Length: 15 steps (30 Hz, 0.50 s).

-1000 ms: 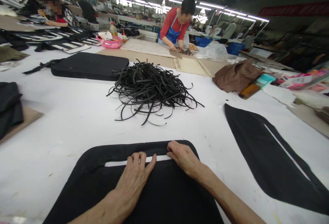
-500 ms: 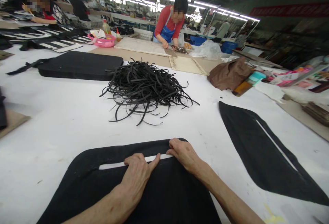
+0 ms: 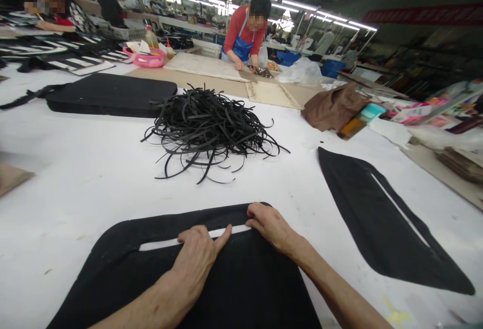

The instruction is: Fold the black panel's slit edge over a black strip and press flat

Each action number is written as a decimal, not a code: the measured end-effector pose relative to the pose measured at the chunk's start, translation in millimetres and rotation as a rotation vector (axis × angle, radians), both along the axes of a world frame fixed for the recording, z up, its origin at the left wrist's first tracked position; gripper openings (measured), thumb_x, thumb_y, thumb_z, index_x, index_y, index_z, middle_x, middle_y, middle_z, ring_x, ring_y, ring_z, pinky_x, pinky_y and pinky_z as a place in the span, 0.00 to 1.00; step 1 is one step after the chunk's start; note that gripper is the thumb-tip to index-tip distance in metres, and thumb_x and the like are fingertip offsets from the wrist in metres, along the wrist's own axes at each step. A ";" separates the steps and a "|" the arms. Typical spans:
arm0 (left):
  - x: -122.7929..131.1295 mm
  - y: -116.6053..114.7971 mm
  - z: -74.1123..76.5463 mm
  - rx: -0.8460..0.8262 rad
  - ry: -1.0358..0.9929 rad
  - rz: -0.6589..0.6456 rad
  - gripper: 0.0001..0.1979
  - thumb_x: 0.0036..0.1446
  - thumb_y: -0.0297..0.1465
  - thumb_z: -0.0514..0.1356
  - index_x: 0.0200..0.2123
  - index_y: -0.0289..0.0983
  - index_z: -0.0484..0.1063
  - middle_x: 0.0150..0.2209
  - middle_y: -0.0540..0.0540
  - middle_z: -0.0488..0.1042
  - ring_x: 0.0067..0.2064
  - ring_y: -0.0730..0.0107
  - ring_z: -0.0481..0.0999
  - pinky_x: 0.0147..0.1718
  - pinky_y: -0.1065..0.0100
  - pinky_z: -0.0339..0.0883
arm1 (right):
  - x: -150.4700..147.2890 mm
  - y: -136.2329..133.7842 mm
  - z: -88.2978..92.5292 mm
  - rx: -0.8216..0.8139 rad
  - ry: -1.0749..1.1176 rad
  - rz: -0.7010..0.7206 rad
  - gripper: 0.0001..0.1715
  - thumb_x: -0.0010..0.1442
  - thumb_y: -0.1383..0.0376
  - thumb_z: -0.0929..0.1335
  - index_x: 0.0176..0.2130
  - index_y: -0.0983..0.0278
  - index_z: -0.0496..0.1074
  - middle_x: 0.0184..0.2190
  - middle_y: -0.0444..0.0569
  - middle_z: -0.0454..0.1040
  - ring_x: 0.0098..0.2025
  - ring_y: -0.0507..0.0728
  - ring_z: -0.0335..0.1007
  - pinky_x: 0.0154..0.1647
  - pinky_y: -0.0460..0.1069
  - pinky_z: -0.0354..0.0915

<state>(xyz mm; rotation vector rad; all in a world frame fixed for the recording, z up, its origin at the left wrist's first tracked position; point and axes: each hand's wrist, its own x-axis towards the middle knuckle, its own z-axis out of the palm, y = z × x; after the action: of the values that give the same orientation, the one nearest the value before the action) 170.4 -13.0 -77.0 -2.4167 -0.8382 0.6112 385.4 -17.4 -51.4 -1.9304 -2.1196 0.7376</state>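
Note:
A black panel with rounded corners lies in front of me, cut by a long slot through which white shows. My left hand presses on it at the slot's lower edge, thumb stretched to the right, apart from the bent fingers. At the slot's right end, my right hand has its fingertips and thumb pinched on the panel's edge. Beyond both hands sits a tangled heap of thin black strips. A second black slotted panel lies flat to the right.
A stack of black panels is at the back left. Further back stand a pink basket and a person in a red top working at the table. A brown cloth bag and a turquoise-lidded bottle lie at the right.
The view has shifted slightly, with most things a little further left. Both hands keep nearly the same places on the panel.

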 end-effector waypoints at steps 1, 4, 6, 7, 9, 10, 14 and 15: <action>-0.5 0.1 -0.9 0.010 -0.001 -0.006 0.39 0.54 0.18 0.42 0.62 0.50 0.26 0.29 0.40 0.70 0.27 0.57 0.71 0.25 0.59 0.62 | -1.1 -0.1 0.1 -0.010 -0.006 -0.036 0.06 0.57 0.69 0.66 0.31 0.61 0.64 0.30 0.41 0.67 0.34 0.52 0.62 0.35 0.45 0.54; -1.1 0.2 -2.9 0.047 -0.002 -0.031 0.39 0.53 0.18 0.42 0.62 0.47 0.26 0.29 0.40 0.70 0.27 0.57 0.71 0.27 0.57 0.62 | -4.2 1.7 -1.2 -0.058 -0.035 -0.179 0.07 0.55 0.69 0.67 0.28 0.62 0.63 0.26 0.41 0.66 0.30 0.52 0.61 0.30 0.45 0.52; -0.8 0.5 -3.1 0.052 0.004 -0.030 0.39 0.54 0.18 0.42 0.62 0.47 0.25 0.29 0.40 0.70 0.27 0.56 0.71 0.27 0.56 0.62 | -5.6 4.1 -2.5 -0.095 -0.043 -0.250 0.08 0.53 0.69 0.67 0.27 0.62 0.63 0.23 0.40 0.65 0.27 0.52 0.60 0.27 0.45 0.49; -0.6 0.7 -3.0 0.051 0.007 -0.027 0.39 0.54 0.18 0.42 0.62 0.47 0.25 0.29 0.40 0.70 0.27 0.56 0.71 0.26 0.57 0.62 | -6.1 5.3 -2.8 -0.107 -0.043 -0.271 0.08 0.52 0.69 0.68 0.26 0.62 0.63 0.22 0.40 0.65 0.26 0.51 0.60 0.26 0.45 0.48; -0.2 1.1 -2.2 0.047 0.005 -0.023 0.38 0.54 0.19 0.42 0.62 0.48 0.25 0.29 0.40 0.70 0.27 0.56 0.71 0.26 0.57 0.62 | -6.5 6.7 -2.5 -0.109 -0.044 -0.298 0.08 0.50 0.71 0.67 0.26 0.62 0.63 0.22 0.40 0.65 0.27 0.51 0.59 0.26 0.45 0.48; -0.1 1.3 -1.7 0.041 0.003 -0.023 0.38 0.54 0.19 0.43 0.62 0.48 0.25 0.29 0.40 0.70 0.27 0.56 0.71 0.26 0.57 0.62 | -6.8 6.8 -1.8 -0.099 -0.046 -0.312 0.07 0.50 0.73 0.67 0.26 0.63 0.63 0.23 0.41 0.66 0.27 0.52 0.60 0.27 0.45 0.48; 0.6 1.6 0.3 -0.003 -0.012 -0.007 0.39 0.54 0.19 0.43 0.62 0.51 0.26 0.29 0.41 0.69 0.26 0.57 0.71 0.25 0.58 0.62 | -11.3 2.4 1.4 -0.033 -0.040 -0.363 0.06 0.52 0.73 0.63 0.29 0.63 0.65 0.26 0.42 0.67 0.30 0.52 0.61 0.30 0.45 0.51; 0.9 1.7 0.8 -0.012 -0.016 -0.002 0.39 0.54 0.19 0.43 0.62 0.51 0.26 0.29 0.41 0.70 0.26 0.57 0.71 0.25 0.59 0.62 | -13.5 0.8 1.2 -0.026 -0.026 -0.355 0.06 0.53 0.73 0.63 0.29 0.62 0.65 0.26 0.42 0.67 0.30 0.52 0.61 0.30 0.45 0.51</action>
<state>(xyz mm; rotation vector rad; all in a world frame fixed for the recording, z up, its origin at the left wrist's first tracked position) 171.3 -11.3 -76.2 -2.4362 -0.8410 0.5985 371.9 -16.6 -50.2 -2.2546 -1.7148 0.6713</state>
